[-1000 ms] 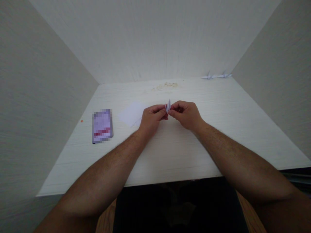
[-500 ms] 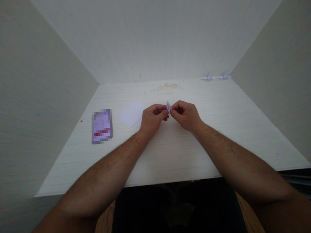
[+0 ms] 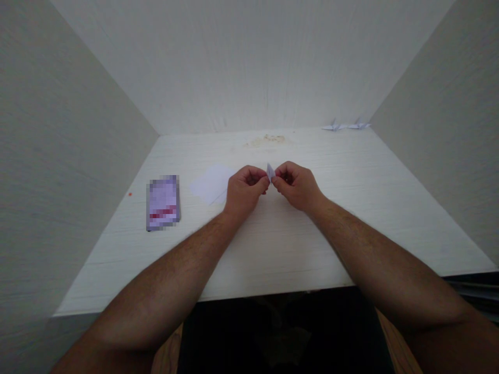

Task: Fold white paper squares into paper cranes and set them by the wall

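A small folded piece of white paper [image 3: 270, 171] stands between my two hands, just above the white table [image 3: 273, 244]. My left hand [image 3: 245, 191] pinches its left side with closed fingers. My right hand [image 3: 298, 186] pinches its right side, fingers curled in. Only the paper's upper tip shows; the rest is hidden by my fingertips. Both forearms reach in from the near edge.
Loose white sheets [image 3: 212, 183] lie just left of my left hand. A blurred purple card pack [image 3: 163, 202] lies further left. Two folded paper cranes [image 3: 345, 125] sit at the far right corner. White walls enclose the table on three sides. A brownish stain [image 3: 267, 139] marks the far middle.
The folded paper's visible tip has become narrower and lower between my fingertips. Both hands have stayed almost in place.
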`<state>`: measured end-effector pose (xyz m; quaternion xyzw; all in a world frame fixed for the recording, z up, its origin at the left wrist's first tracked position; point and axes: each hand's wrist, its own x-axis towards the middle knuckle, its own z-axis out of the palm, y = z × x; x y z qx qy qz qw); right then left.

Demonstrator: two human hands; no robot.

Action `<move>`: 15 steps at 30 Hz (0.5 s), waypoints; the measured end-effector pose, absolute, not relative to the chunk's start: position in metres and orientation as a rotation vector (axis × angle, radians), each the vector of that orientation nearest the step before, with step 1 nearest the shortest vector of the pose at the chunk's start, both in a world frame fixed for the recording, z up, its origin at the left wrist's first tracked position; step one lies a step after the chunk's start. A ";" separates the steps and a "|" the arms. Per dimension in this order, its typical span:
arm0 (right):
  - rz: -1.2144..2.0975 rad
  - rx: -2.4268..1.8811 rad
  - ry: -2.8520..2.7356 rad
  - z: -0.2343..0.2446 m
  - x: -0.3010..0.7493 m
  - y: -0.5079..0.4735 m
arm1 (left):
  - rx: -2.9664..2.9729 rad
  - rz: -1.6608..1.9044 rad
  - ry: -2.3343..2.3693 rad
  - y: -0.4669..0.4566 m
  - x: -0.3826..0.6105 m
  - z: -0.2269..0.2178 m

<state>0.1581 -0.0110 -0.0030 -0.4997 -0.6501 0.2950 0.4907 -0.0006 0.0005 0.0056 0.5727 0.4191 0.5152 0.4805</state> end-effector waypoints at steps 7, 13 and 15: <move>0.711 -1.215 -1.580 -0.005 0.159 -0.011 | 1.450 1.251 1.049 0.002 -0.002 0.005; 0.727 -1.258 -1.574 -0.004 0.159 -0.013 | 1.420 1.227 1.053 0.002 -0.001 0.006; 0.736 -1.268 -1.571 -0.003 0.159 -0.013 | 1.405 1.224 1.054 0.002 -0.001 0.006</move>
